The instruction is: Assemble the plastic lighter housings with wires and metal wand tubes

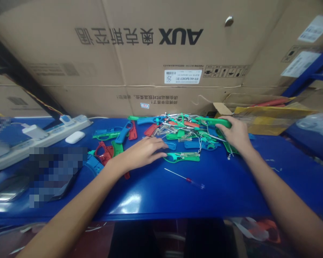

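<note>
My right hand (237, 134) grips a green plastic lighter casing (219, 123) above the right end of a pile. Lower left, my left hand (146, 152) hangs over the table with thumb and fingers apart. Its thumb tip is at the ring end of another green half casing (191, 157), which lies flat with a clear part and a white wire in it. Whether the thumb touches it I cannot tell. The pile (177, 125) mixes green, blue and red casings, metal rods, clear parts and thin white wires. A screwdriver (187, 179) with a clear and red handle lies in front.
At the left are a white power strip (54, 134) with plugs, a white earbud case (75, 137) and a blurred dark device. Red and blue casings (104, 152) lie by my left forearm. A large cardboard box (140, 71) stands behind; a yellow-taped carton (261, 120) sits right.
</note>
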A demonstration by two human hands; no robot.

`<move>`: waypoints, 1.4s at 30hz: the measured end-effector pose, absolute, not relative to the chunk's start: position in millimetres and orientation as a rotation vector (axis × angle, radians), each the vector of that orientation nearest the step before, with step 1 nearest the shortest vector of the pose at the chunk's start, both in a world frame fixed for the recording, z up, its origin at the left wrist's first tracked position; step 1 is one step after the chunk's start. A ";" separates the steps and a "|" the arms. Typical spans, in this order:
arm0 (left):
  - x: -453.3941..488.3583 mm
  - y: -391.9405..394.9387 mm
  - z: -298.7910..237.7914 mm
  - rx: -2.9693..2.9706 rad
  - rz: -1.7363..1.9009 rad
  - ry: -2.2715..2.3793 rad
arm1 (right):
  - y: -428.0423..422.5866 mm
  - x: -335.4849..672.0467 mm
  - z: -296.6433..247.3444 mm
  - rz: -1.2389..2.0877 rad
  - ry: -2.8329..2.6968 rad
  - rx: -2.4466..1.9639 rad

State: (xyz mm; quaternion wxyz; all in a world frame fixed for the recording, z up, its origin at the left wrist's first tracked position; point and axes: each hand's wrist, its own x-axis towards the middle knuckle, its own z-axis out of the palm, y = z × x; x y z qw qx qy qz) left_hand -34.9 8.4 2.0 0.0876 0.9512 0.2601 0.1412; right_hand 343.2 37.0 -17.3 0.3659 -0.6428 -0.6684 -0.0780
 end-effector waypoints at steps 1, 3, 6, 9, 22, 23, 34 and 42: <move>-34.7 8.4 1.9 2.830 0.421 0.775 | 37.4 344.2 -18.0 -0.229 -1.695 -1.635; -34.5 8.3 2.1 2.825 0.415 0.781 | 37.6 346.8 -19.4 -0.303 -1.662 -1.639; -34.3 8.4 2.0 2.814 0.404 0.789 | 35.2 346.6 -20.8 -0.440 -1.737 -1.698; -34.5 9.1 0.9 2.808 0.399 0.797 | 29.5 335.8 -18.5 -0.582 -1.896 -1.680; -35.1 8.6 2.8 2.814 0.397 0.792 | 33.5 342.2 -20.4 -0.237 -1.980 -1.837; -35.2 8.6 2.7 2.818 0.402 0.789 | 32.9 343.3 -18.6 -0.216 -1.910 -1.821; -36.1 10.2 1.2 2.818 0.409 0.780 | 23.3 331.2 -0.4 0.201 -1.824 -1.461; -35.5 9.6 1.3 2.810 0.409 0.782 | 34.5 353.0 -16.1 -0.027 -1.944 -1.661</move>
